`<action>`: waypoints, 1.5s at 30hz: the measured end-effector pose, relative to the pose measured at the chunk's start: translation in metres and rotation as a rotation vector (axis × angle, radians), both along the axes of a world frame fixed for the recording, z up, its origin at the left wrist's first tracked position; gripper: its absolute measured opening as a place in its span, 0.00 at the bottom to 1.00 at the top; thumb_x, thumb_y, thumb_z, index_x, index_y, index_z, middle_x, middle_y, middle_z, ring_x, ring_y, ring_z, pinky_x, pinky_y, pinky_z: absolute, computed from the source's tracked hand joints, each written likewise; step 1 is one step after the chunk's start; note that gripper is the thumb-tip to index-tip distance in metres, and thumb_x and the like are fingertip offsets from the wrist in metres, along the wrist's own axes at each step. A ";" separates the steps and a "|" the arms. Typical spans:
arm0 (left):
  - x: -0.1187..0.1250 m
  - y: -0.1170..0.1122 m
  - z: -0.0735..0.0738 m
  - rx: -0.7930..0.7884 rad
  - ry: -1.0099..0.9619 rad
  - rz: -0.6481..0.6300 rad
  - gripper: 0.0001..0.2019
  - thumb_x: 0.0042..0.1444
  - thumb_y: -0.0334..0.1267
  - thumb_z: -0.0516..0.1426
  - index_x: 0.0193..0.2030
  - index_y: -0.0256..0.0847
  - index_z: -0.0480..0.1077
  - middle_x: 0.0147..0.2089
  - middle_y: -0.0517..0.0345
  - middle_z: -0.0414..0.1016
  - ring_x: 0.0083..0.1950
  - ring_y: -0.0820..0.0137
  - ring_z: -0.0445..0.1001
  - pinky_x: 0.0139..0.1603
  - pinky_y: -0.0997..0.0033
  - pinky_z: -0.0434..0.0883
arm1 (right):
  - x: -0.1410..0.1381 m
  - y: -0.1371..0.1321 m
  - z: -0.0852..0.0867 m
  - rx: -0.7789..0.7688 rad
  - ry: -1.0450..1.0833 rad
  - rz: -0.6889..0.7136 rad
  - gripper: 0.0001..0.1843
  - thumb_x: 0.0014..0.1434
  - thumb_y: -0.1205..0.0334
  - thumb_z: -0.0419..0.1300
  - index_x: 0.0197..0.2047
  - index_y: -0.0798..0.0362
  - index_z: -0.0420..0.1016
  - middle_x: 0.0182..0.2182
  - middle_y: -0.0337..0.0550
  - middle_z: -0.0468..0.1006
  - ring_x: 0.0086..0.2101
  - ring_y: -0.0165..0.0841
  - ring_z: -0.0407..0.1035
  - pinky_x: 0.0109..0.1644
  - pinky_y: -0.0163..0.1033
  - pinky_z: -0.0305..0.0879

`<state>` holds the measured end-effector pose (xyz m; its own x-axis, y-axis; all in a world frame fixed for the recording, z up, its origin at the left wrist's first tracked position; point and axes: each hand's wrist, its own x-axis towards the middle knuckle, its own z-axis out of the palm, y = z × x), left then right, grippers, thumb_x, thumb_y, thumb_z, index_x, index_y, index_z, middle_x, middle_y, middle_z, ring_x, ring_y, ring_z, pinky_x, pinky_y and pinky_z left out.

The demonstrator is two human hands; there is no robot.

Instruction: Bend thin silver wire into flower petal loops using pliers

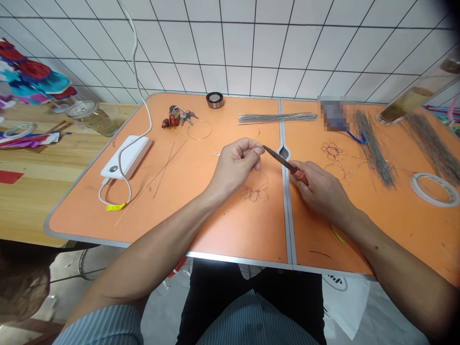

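My left hand [237, 162] is closed in a pinch on a thin wire piece [256, 190] bent into small loops, which hangs down from my fingers onto the orange table [201, 211]. My right hand [318, 189] grips red-handled pliers [283, 163]; their dark tips point up-left and meet the wire right at my left fingertips. Both hands hover just above the table's middle seam.
A white power bank [125, 156] with a cable lies at left, a key bunch [176, 117] and a tape roll [214, 99] at the back. Straight wire bundles [276, 117] lie at back, more wires [373, 148] and finished loop shapes [332, 152] at right, white tape [434, 188] far right.
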<state>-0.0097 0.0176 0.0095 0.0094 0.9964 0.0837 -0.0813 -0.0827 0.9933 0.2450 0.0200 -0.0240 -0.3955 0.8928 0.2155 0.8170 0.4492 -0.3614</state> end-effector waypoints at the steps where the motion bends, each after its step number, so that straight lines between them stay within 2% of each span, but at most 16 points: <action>1: 0.000 0.000 0.000 0.002 -0.001 -0.001 0.06 0.66 0.39 0.65 0.37 0.41 0.77 0.26 0.61 0.74 0.26 0.76 0.64 0.28 0.73 0.58 | 0.000 0.000 0.000 -0.007 0.001 -0.001 0.21 0.76 0.57 0.55 0.67 0.48 0.77 0.45 0.48 0.83 0.44 0.45 0.78 0.44 0.47 0.69; 6: 0.000 -0.001 0.000 0.016 0.016 0.013 0.06 0.67 0.38 0.64 0.37 0.41 0.78 0.26 0.61 0.74 0.27 0.75 0.66 0.29 0.73 0.60 | 0.000 -0.001 0.000 -0.031 0.029 0.007 0.18 0.76 0.57 0.56 0.64 0.45 0.78 0.45 0.45 0.82 0.44 0.43 0.78 0.42 0.45 0.68; 17: 0.002 0.000 -0.003 0.039 0.014 0.065 0.06 0.64 0.35 0.64 0.35 0.40 0.79 0.24 0.60 0.75 0.26 0.74 0.67 0.30 0.73 0.60 | -0.001 -0.001 -0.002 -0.056 0.015 -0.006 0.16 0.77 0.57 0.55 0.61 0.46 0.79 0.46 0.47 0.84 0.45 0.45 0.80 0.41 0.45 0.68; 24: 0.001 0.000 -0.006 0.035 0.027 0.068 0.05 0.63 0.37 0.65 0.35 0.41 0.80 0.24 0.60 0.76 0.26 0.74 0.67 0.29 0.73 0.60 | -0.005 -0.005 0.001 -0.089 0.015 0.020 0.15 0.78 0.59 0.53 0.59 0.50 0.77 0.46 0.51 0.83 0.45 0.47 0.79 0.45 0.48 0.70; 30: 0.000 0.004 -0.008 0.020 0.041 0.089 0.05 0.61 0.37 0.65 0.35 0.40 0.79 0.24 0.60 0.76 0.25 0.74 0.67 0.29 0.73 0.61 | -0.005 -0.004 -0.001 -0.100 0.052 0.021 0.17 0.79 0.58 0.52 0.61 0.51 0.77 0.52 0.54 0.84 0.50 0.49 0.79 0.50 0.49 0.71; 35: 0.001 -0.002 -0.004 0.003 0.105 0.135 0.04 0.58 0.37 0.68 0.35 0.40 0.81 0.24 0.60 0.75 0.24 0.75 0.64 0.25 0.73 0.56 | -0.012 -0.012 0.000 -0.067 0.068 0.020 0.17 0.80 0.60 0.50 0.60 0.53 0.78 0.53 0.55 0.84 0.52 0.46 0.77 0.56 0.47 0.70; 37: -0.001 -0.003 -0.002 -0.022 0.109 0.173 0.04 0.58 0.37 0.68 0.36 0.40 0.82 0.25 0.60 0.75 0.22 0.76 0.61 0.24 0.72 0.53 | -0.013 -0.013 0.005 -0.098 0.035 0.035 0.18 0.80 0.60 0.51 0.63 0.53 0.77 0.54 0.55 0.83 0.52 0.45 0.77 0.55 0.45 0.69; 40: -0.007 0.000 0.001 -0.045 0.080 0.179 0.03 0.57 0.35 0.68 0.35 0.38 0.81 0.25 0.60 0.75 0.22 0.78 0.58 0.23 0.72 0.50 | 0.000 -0.006 0.019 -0.106 0.048 -0.012 0.17 0.80 0.62 0.52 0.64 0.53 0.76 0.53 0.53 0.82 0.49 0.43 0.77 0.51 0.44 0.68; 43: -0.013 0.002 0.007 -0.033 0.022 0.157 0.05 0.58 0.36 0.69 0.36 0.39 0.80 0.25 0.62 0.76 0.23 0.78 0.59 0.24 0.74 0.52 | 0.032 -0.001 0.038 -0.045 0.108 -0.108 0.13 0.77 0.63 0.55 0.58 0.52 0.78 0.51 0.51 0.83 0.49 0.43 0.76 0.53 0.44 0.66; 45: -0.014 0.001 0.014 -0.061 -0.045 0.122 0.05 0.57 0.35 0.70 0.35 0.39 0.79 0.24 0.63 0.75 0.21 0.79 0.56 0.22 0.74 0.50 | 0.057 -0.004 0.047 -0.004 0.091 -0.205 0.11 0.75 0.61 0.59 0.55 0.53 0.79 0.51 0.52 0.83 0.49 0.44 0.75 0.53 0.44 0.65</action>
<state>-0.0241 0.0187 0.0232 -0.1142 0.9933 0.0202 -0.1187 -0.0338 0.9924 0.3021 0.0159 0.0229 -0.1849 0.9535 0.2381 0.8548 0.2755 -0.4397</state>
